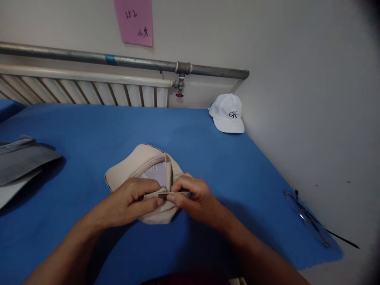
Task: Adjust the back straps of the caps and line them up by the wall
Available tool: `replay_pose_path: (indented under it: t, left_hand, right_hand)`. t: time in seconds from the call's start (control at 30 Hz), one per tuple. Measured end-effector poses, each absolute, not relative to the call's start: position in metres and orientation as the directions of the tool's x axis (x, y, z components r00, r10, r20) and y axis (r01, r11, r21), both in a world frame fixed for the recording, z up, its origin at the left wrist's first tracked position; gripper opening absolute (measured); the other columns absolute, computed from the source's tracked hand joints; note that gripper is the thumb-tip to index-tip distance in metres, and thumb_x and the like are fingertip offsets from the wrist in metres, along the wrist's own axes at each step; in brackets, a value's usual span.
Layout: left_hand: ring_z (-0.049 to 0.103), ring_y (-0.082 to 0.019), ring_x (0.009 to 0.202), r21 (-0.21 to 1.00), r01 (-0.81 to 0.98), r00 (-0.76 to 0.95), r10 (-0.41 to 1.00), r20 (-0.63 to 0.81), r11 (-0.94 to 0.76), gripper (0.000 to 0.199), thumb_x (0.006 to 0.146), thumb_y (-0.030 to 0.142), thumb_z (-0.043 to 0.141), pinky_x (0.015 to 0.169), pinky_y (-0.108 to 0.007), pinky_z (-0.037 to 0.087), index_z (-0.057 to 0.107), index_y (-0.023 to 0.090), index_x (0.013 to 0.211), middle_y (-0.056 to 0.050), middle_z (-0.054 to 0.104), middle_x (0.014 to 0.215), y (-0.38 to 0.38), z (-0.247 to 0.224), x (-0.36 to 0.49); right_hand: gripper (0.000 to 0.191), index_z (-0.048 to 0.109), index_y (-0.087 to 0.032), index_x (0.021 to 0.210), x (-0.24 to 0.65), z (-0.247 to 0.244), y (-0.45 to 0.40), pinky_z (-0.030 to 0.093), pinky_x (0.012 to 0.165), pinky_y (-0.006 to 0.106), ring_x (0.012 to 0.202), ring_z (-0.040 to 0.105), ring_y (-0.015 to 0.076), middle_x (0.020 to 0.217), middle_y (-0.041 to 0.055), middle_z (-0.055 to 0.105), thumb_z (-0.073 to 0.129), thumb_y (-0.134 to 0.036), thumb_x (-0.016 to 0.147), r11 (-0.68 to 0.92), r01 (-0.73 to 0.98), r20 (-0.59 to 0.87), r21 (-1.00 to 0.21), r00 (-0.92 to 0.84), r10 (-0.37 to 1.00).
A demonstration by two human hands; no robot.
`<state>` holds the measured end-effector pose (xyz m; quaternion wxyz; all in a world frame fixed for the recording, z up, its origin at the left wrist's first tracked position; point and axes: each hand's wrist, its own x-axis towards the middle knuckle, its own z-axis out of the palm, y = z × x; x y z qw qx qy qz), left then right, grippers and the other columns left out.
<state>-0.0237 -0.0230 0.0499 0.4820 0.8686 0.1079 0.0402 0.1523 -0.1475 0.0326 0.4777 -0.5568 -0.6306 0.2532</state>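
Observation:
A beige cap [123, 168] lies upside down on the blue surface, its brim toward the upper left and its pale inside showing. My left hand [130, 202] pinches the cap's back band between thumb and fingers. Close beside it on the right, my right hand [194, 196] pinches the same band. A short dark brown strip [162, 195] shows between my two thumbs. My fingertips behind the band are partly hidden.
The blue surface [190, 138] carries a white cap [227, 113] at the back right, grey caps [26, 160] at the left and glasses [307, 219] at the right edge. Behind are a radiator [118, 93] and a metal pipe [139, 63].

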Motion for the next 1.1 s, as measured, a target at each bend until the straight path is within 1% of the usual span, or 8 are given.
replay_pose_path:
  t: [0.2, 0.33, 0.47, 0.6, 0.73, 0.87, 0.97, 1.1]
  left_hand:
    - [0.039, -0.009, 0.058, 0.889, 0.210, 0.970, 0.199, -0.138, -0.407, 0.023, 0.091, 0.039, 0.055, 0.050, -0.021, 0.031, 0.058, 0.017, 0.084, 0.004, 0.046, 0.067, -0.015, 0.050, -0.030]
    - [0.048, -0.011, 0.066, 0.932, 0.236, 0.965, 0.179, -0.191, -0.276, 0.023, 0.092, 0.038, 0.054, 0.056, -0.021, 0.038, 0.063, 0.017, 0.098, 0.000, 0.057, 0.080, -0.007, 0.052, -0.037]
    - [0.051, -0.012, 0.072, 0.962, 0.223, 0.970, 0.136, -0.203, -0.157, 0.021, 0.092, 0.034, 0.056, 0.062, -0.020, 0.041, 0.064, 0.019, 0.102, -0.001, 0.060, 0.086, -0.004, 0.053, -0.038]
    - [0.049, -0.011, 0.070, 0.968, 0.218, 0.970, 0.137, -0.201, -0.121, 0.019, 0.091, 0.033, 0.057, 0.059, -0.019, 0.039, 0.065, 0.019, 0.102, 0.000, 0.060, 0.085, -0.006, 0.054, -0.035]
    - [0.045, -0.011, 0.064, 0.959, 0.240, 0.960, 0.184, -0.212, -0.148, 0.026, 0.092, 0.041, 0.055, 0.055, -0.021, 0.035, 0.064, 0.016, 0.096, 0.001, 0.054, 0.075, -0.008, 0.053, -0.032]
    - [0.044, -0.011, 0.064, 0.956, 0.237, 0.957, 0.209, -0.199, -0.174, 0.029, 0.093, 0.043, 0.053, 0.057, -0.022, 0.035, 0.063, 0.016, 0.090, 0.002, 0.052, 0.073, -0.009, 0.049, -0.030]
    - [0.045, -0.011, 0.065, 0.954, 0.229, 0.962, 0.198, -0.190, -0.192, 0.028, 0.094, 0.042, 0.052, 0.058, -0.022, 0.036, 0.064, 0.017, 0.091, 0.002, 0.053, 0.074, -0.008, 0.049, -0.031]
    - [0.051, -0.013, 0.072, 0.953, 0.240, 0.967, 0.139, -0.216, -0.186, 0.024, 0.093, 0.039, 0.054, 0.061, -0.022, 0.041, 0.064, 0.020, 0.104, -0.001, 0.060, 0.085, -0.005, 0.051, -0.035]
  right_hand:
    - [0.016, 0.060, -0.020, 0.069, 0.157, 0.030, -0.145, 0.040, 0.069, 0.026, 0.065, 0.050, 0.0118, 0.064, -0.0033, 0.057, 0.062, -0.025, 0.084, 0.161, 0.378, 0.224, -0.912, 0.129, 0.966]
    - [0.017, 0.059, -0.020, 0.067, 0.158, 0.028, -0.143, 0.038, 0.066, 0.026, 0.062, 0.046, 0.0110, 0.061, -0.0046, 0.053, 0.062, -0.026, 0.082, 0.075, 0.307, 0.134, -0.949, 0.176, 0.975]
    - [0.017, 0.059, -0.019, 0.066, 0.157, 0.028, -0.142, 0.037, 0.066, 0.026, 0.064, 0.047, 0.0112, 0.063, -0.0039, 0.055, 0.061, -0.026, 0.081, 0.068, 0.325, 0.136, -0.943, 0.190, 0.972]
    - [0.018, 0.059, -0.019, 0.067, 0.156, 0.028, -0.143, 0.040, 0.070, 0.026, 0.066, 0.050, 0.0115, 0.064, -0.0037, 0.057, 0.061, -0.026, 0.083, 0.074, 0.353, 0.148, -0.933, 0.187, 0.971]
    - [0.008, 0.062, -0.020, 0.083, 0.156, 0.025, -0.146, 0.044, 0.075, 0.029, 0.075, 0.056, 0.0137, 0.078, -0.0012, 0.063, 0.065, -0.027, 0.082, 0.123, 0.436, 0.218, -0.891, 0.176, 0.960]
    - [0.033, 0.060, -0.021, 0.110, 0.155, 0.021, -0.147, 0.046, 0.084, 0.034, 0.090, 0.062, 0.0177, 0.098, 0.0049, 0.068, 0.070, -0.027, 0.080, 0.328, 0.577, 0.427, -0.748, 0.040, 0.903]
    - [0.025, 0.061, -0.021, 0.109, 0.154, 0.019, -0.145, 0.045, 0.087, 0.036, 0.090, 0.064, 0.0188, 0.094, 0.0050, 0.070, 0.066, -0.026, 0.084, 0.385, 0.670, 0.488, -0.634, -0.040, 0.872]
    - [0.021, 0.061, -0.020, 0.105, 0.154, 0.018, -0.144, 0.046, 0.087, 0.035, 0.086, 0.065, 0.0179, 0.089, 0.0034, 0.071, 0.066, -0.024, 0.085, 0.349, 0.693, 0.461, -0.631, -0.026, 0.887]
